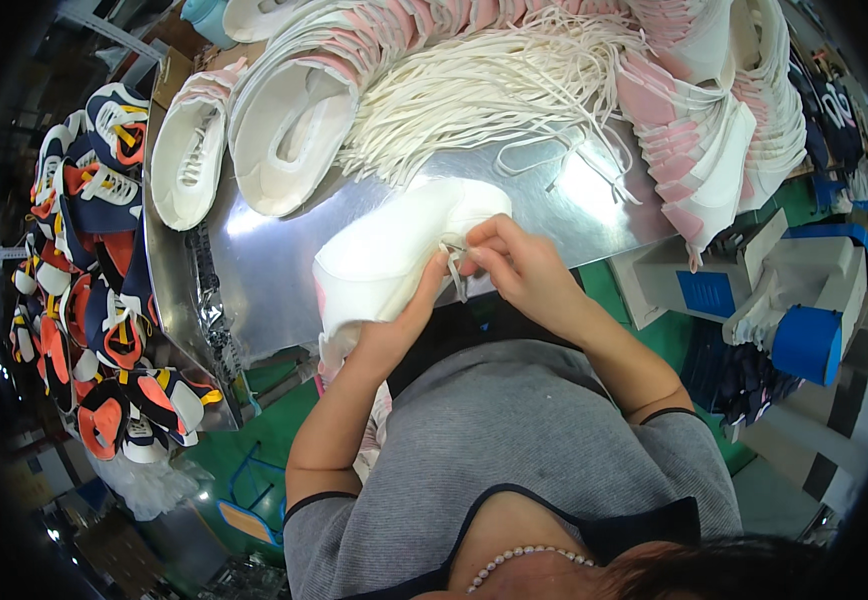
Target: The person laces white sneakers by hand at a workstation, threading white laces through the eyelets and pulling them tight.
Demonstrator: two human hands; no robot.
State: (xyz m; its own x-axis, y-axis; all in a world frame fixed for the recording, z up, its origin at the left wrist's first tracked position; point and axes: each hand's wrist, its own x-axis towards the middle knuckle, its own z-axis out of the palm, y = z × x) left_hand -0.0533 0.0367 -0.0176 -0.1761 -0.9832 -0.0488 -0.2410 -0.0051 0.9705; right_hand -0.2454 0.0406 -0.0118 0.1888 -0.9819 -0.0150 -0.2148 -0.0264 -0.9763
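Observation:
My left hand [424, 294] grips a white shoe upper [396, 236] with a pink patch at one end, held over the near edge of the metal table [269, 300]. The thumb rests by the upper's opening. My right hand [512, 259] pinches a white shoelace [458, 274] between thumb and fingers at that opening, close to the left thumb. One length of the lace hangs below the fingers. Exactly how it passes through the upper is hidden by my fingers. Beyond the upper lies a big bundle of loose white shoelaces [471, 97].
A row of nested white-and-pink uppers [295, 135] curves along the table's back left, beside a laced upper [192, 161]. More stacked uppers [693, 142] hang at the right edge. Navy-and-orange shoe uppers [115, 255] are heaped at left. A blue-and-white machine [801, 307] stands at right.

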